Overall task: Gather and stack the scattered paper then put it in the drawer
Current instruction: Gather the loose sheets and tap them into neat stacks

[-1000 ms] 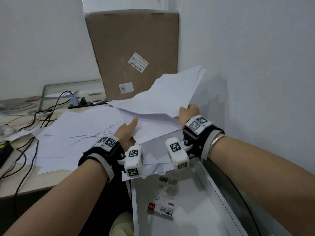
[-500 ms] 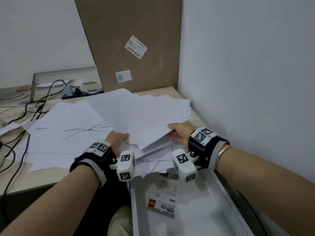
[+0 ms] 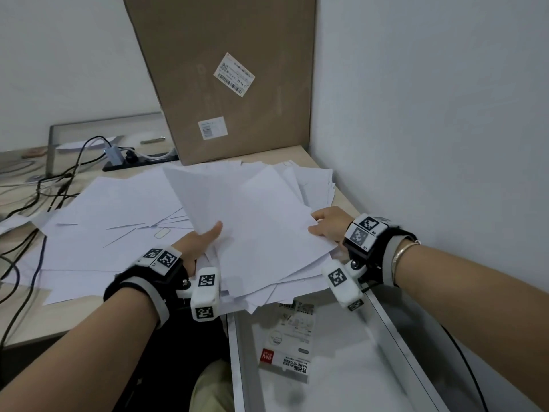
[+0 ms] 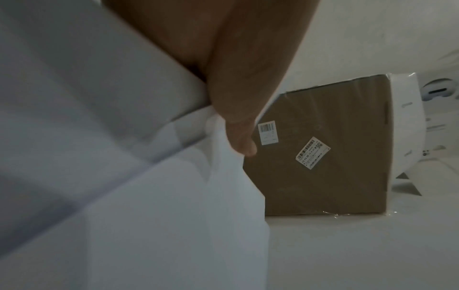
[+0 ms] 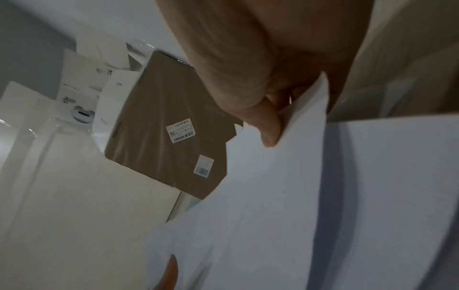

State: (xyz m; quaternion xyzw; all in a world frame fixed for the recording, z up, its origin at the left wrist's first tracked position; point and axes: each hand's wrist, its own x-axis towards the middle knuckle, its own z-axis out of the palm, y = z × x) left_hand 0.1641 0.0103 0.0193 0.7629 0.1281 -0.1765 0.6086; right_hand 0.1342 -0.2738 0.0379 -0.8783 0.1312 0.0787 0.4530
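Note:
A loose, uneven stack of white paper (image 3: pixel 261 221) lies at the desk's right front corner, its near edge hanging over the open drawer (image 3: pixel 386 328). My left hand (image 3: pixel 205 237) grips the stack's left edge, thumb on top (image 4: pixel 238 137). My right hand (image 3: pixel 328 223) holds the right edge, thumb pressed on the top sheet (image 5: pixel 268 129). The fingers under the paper are hidden. More white sheets (image 3: pixel 113 221) lie spread flat on the desk to the left.
A large cardboard box (image 3: pixel 225 78) stands at the back against the wall (image 3: pixel 430 114). Black cables (image 3: pixel 35 197) and a power strip (image 3: pixel 130 160) lie at the left. A name-sticker pack (image 3: pixel 288 352) lies in the drawer.
The stack, lifted and tilted up a second ago, has come down flat onto the desk corner. Both hands lowered with it and still hold its edges.

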